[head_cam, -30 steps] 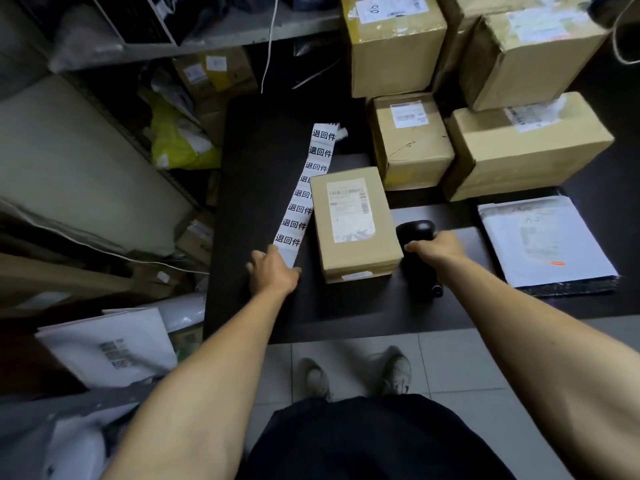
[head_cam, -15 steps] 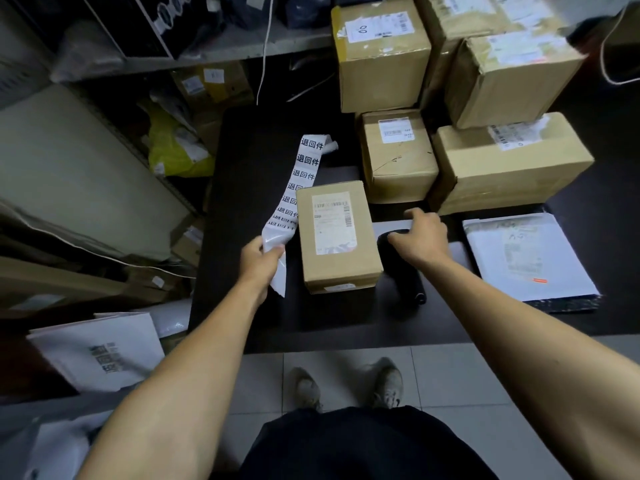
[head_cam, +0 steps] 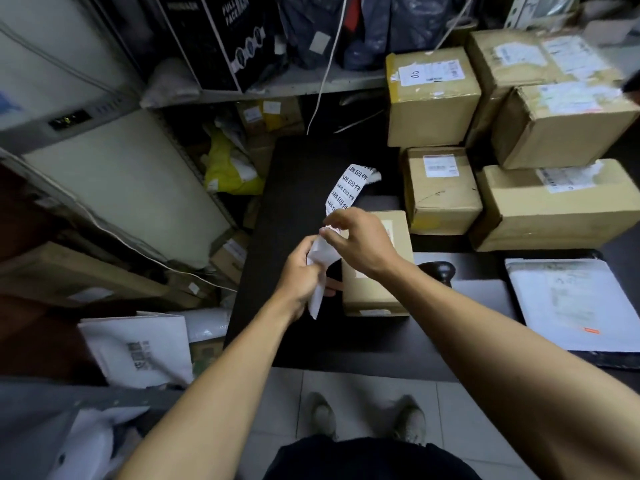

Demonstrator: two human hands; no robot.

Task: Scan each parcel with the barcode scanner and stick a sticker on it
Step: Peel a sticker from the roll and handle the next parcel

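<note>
A white sticker strip (head_cam: 349, 187) printed with black characters hangs above the black table (head_cam: 301, 188). My left hand (head_cam: 300, 275) grips its lower end. My right hand (head_cam: 358, 239) pinches the strip a little higher, at its edge. Behind both hands lies a small brown parcel (head_cam: 374, 289) with a white label, partly hidden by my right wrist. The black barcode scanner (head_cam: 445, 271) lies on the table just right of that parcel, untouched.
Several cardboard boxes (head_cam: 440, 188) are stacked at the back right. A white mailer bag (head_cam: 571, 303) lies at the right on the table. More bags (head_cam: 138, 348) and boxes crowd the floor and shelves at the left. My shoes (head_cam: 408, 419) stand on the tiled floor.
My right hand let go of the scanner and came over to the strip. My left hand lifted the strip's lower end off the table. The camera moved closer and tilted up.
</note>
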